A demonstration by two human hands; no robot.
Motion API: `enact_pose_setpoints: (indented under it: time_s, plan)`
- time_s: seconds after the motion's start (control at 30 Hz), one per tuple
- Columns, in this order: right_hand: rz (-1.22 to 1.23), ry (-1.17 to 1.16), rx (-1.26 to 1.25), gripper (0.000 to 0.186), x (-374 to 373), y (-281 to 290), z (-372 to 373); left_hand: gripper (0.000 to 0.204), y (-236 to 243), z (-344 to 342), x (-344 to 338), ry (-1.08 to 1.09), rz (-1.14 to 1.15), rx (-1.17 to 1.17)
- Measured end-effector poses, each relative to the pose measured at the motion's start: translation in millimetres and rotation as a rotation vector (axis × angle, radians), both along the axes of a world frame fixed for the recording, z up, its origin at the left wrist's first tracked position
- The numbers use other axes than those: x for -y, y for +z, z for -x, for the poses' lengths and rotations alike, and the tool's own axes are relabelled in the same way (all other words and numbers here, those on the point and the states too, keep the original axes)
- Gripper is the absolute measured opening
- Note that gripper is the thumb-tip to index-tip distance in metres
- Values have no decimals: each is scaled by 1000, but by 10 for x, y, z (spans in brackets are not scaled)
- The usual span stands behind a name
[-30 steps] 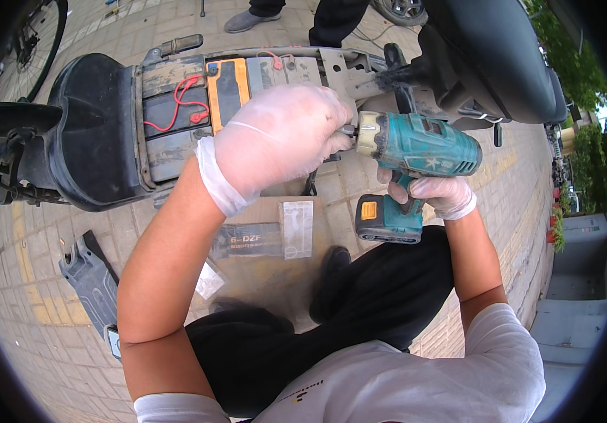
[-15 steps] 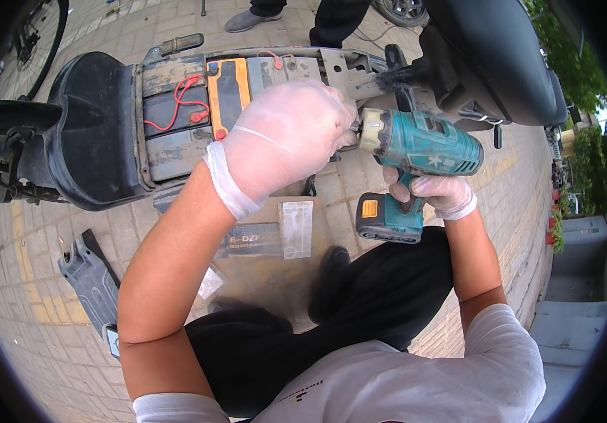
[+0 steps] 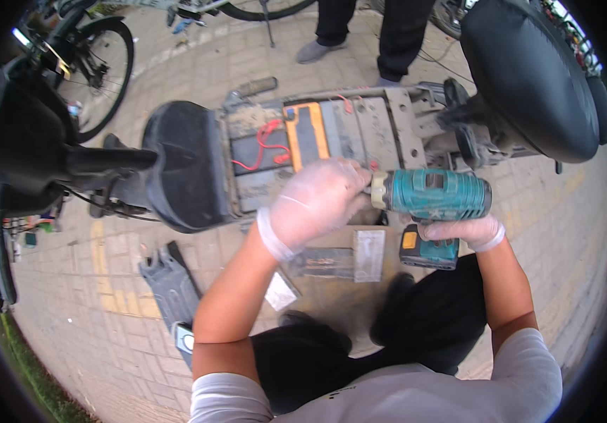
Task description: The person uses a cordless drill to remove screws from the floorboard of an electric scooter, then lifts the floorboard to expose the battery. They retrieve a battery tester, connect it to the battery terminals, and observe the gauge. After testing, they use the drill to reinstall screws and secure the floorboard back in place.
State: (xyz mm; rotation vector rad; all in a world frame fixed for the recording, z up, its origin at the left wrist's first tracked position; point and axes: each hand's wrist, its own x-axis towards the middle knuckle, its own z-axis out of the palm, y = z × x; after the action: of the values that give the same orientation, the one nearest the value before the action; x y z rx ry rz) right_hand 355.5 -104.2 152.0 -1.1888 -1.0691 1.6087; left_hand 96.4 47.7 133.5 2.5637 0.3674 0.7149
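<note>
My right hand (image 3: 467, 231), in a thin see-through glove, is closed round the handle of a teal cordless drill (image 3: 439, 194), which is held level with its nose to the left. At that nose, the gloved fingers of my left hand (image 3: 317, 204) are closed together around the bit, which they hide at this moment. Beyond my hands lies the open frame of an electric scooter (image 3: 409, 134). In its bay sits a battery with an orange edge (image 3: 323, 132), beside a looped red wire (image 3: 267, 141) and further grey batteries (image 3: 370, 130).
A black scooter seat (image 3: 532, 77) is tipped up at the right. On the paving lie a grey plastic cover (image 3: 169, 282) at the left and a cardboard box (image 3: 325, 287) by my feet. Another person's legs (image 3: 402, 39) stand beyond the scooter; a bicycle wheel (image 3: 102, 77) is at far left.
The view has swung left and pulled back, so the scooter appears further right and lower, with its handlebar showing. Both hands keep their places on the drill, which now sits more level.
</note>
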Motion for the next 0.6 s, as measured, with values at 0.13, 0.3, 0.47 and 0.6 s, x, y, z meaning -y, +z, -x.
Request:
enact_pose_setpoints:
  time_s: [0.13,0.3,0.47,0.6]
  plan:
    - [35,203,162,60,-267,-232,285,15,23,337,-56,78,211,-279]
    - [296,415,8,63,6,59,733,26,440,996,733,197,635,-613]
    - [463,586,-307,53,442,1405,1140,28,1895,1512,1889,431,774,-469]
    - [510,843,-208,33,655,2558,1445,25,3061,1758,2713,507,844,-442]
